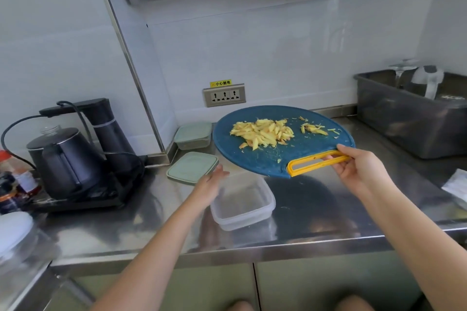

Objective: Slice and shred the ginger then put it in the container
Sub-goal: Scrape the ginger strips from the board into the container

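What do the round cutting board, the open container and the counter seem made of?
The cutting board: likely matte blue plastic, moulded yellow handle. The container: translucent frosted plastic, see-through walls. The counter: apparently brushed stainless steel, blurred reflections.

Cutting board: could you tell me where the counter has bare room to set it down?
Bare counter lies right of the clear container, bordered by the grey tub behind and the white packet far right. The left is crowded: kettle, jars, green lid.
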The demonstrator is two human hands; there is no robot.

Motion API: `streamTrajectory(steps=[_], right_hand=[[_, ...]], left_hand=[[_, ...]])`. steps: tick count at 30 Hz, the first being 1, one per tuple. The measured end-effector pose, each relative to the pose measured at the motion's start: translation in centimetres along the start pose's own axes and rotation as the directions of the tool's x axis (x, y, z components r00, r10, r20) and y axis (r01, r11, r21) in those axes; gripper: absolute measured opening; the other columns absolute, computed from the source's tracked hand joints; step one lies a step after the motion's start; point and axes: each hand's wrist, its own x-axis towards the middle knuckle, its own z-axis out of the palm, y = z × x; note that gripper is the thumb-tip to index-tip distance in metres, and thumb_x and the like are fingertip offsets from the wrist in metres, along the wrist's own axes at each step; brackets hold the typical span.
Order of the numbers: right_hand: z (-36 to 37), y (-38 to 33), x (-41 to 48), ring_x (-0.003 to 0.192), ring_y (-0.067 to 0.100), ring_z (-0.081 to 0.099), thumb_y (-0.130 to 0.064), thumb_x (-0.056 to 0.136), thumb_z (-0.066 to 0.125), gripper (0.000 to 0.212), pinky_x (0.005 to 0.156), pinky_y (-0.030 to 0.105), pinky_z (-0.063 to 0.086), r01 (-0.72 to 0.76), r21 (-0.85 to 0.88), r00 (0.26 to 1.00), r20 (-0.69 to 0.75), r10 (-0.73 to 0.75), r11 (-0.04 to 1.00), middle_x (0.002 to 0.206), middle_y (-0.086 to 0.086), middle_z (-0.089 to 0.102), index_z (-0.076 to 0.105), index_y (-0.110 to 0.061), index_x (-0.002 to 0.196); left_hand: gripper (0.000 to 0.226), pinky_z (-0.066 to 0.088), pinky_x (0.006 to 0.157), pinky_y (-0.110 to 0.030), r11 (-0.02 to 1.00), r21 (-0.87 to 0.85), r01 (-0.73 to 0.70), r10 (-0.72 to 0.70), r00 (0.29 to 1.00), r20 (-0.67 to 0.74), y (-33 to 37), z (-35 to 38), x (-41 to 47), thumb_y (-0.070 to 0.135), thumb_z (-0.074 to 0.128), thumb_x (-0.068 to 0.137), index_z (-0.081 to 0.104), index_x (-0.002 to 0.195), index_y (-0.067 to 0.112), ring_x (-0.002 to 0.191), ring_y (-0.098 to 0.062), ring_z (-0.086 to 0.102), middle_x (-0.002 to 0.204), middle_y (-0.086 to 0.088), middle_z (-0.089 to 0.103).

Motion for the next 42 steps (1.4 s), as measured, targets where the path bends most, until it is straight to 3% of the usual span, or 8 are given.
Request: streamTrajectory(steps=[4, 8, 15, 17, 21, 26, 35, 42], right_hand=[[-0.3, -1.2, 0.3, 0.047, 0.018, 0.065, 0.002, 0.094, 0.046, 0.010, 0.046, 0.020, 0.054, 0.025, -0.029, 1.000, 0.014, -0.025, 0.999, 0.052, 0.008, 0.065, 0.052, 0.001, 0.085], [0.2, -2.1, 1.1, 0.052, 0.020, 0.068, 0.001, 0.094, 0.045, 0.011, 0.046, 0.020, 0.054, 0.024, -0.124, 0.995, 0.104, -0.011, 0.992, 0.065, 0.011, 0.070, 0.056, 0.003, 0.091], [4.4, -5.0, 4.7, 0.058, 0.018, 0.068, -0.004, 0.095, 0.045, 0.015, 0.054, 0.026, 0.056, -0.001, -0.451, 0.972, 0.208, 0.106, 0.892, 0.069, 0.011, 0.069, 0.058, 0.002, 0.100], [6.3, -5.3, 6.4, 0.082, 0.023, 0.067, -0.016, 0.096, 0.049, 0.028, 0.074, 0.033, 0.054, 0.064, -0.736, 0.985, 0.156, 0.077, 0.674, 0.094, 0.014, 0.068, 0.054, 0.002, 0.117], [9.5, -4.6, 8.6, 0.143, 0.030, 0.016, -0.043, 0.097, 0.042, 0.068, 0.112, 0.037, 0.019, 0.286, -0.933, 0.934, 0.323, -0.153, -0.220, 0.156, 0.016, 0.016, 0.014, -0.010, 0.151], [12.6, -2.7, 9.7, 0.145, 0.032, 0.005, -0.052, 0.099, 0.024, 0.062, 0.116, 0.040, 0.010, 0.385, -0.792, 0.880, 0.470, -0.071, -0.474, 0.157, 0.016, 0.008, 0.015, -0.019, 0.151], [14.7, 1.2, 6.1, 0.133, 0.016, 0.037, -0.050, 0.099, 0.031, 0.051, 0.099, 0.024, 0.024, 0.566, -0.824, 0.821, 0.566, 0.078, 0.025, 0.144, -0.001, 0.043, 0.042, -0.023, 0.140], [14.7, 4.3, 3.9, 0.118, 0.022, 0.046, -0.072, 0.081, 0.045, 0.054, 0.102, 0.039, 0.036, 0.638, -0.768, 0.766, 0.640, 0.059, 0.049, 0.104, -0.010, 0.055, 0.063, -0.034, 0.115]], left_hand=[[0.059, 0.037, 0.089, -0.025, 0.976, -0.218, 0.005, -0.044, 0.984, -0.174, 3.7, 0.4, 1.8, 0.052, 0.018, 0.099, 0.059, 0.125, 0.018, 0.110, -0.018, 0.054, 0.130, -0.006, 0.055], [0.068, 0.043, 0.100, -0.043, 0.473, -0.862, 0.179, -0.136, 0.982, 0.130, 5.6, -1.3, 3.6, 0.063, 0.032, 0.092, 0.059, 0.123, 0.008, 0.114, -0.032, 0.058, 0.118, -0.016, 0.065], [0.034, 0.053, 0.064, -0.043, 0.404, -0.880, 0.252, -0.103, 0.968, 0.230, 6.0, -3.6, 3.8, 0.029, 0.042, 0.099, 0.058, 0.118, 0.006, 0.087, -0.032, 0.066, 0.103, -0.017, 0.068], [0.034, 0.047, 0.066, -0.046, 0.365, -0.901, 0.235, -0.146, 0.970, 0.194, 5.4, -3.5, 4.0, 0.028, 0.038, 0.101, 0.054, 0.122, 0.006, 0.090, -0.032, 0.062, 0.105, -0.017, 0.065], [0.028, 0.046, 0.064, -0.048, 0.271, -0.947, 0.171, -0.176, 0.976, 0.126, 4.8, -3.4, 4.0, 0.028, 0.039, 0.101, 0.057, 0.109, 0.008, 0.089, -0.033, 0.061, 0.100, -0.016, 0.065], [0.026, 0.048, 0.065, -0.048, 0.276, -0.956, 0.098, -0.177, 0.983, 0.050, 4.4, -4.2, 4.1, 0.030, 0.043, 0.099, 0.058, 0.109, 0.011, 0.094, -0.032, 0.062, 0.104, -0.013, 0.066], [0.027, 0.049, 0.069, -0.047, 0.243, -0.969, 0.045, -0.171, 0.985, 0.003, 4.1, -3.6, 2.8, 0.031, 0.040, 0.100, 0.059, 0.096, 0.013, 0.088, -0.031, 0.062, 0.095, -0.012, 0.067], [0.034, 0.047, 0.090, -0.053, 0.188, -0.982, 0.031, -0.185, 0.983, -0.004, 4.0, -2.7, 3.3, 0.034, 0.042, 0.099, 0.057, 0.120, 0.011, 0.102, -0.034, 0.061, 0.114, -0.013, 0.065]])
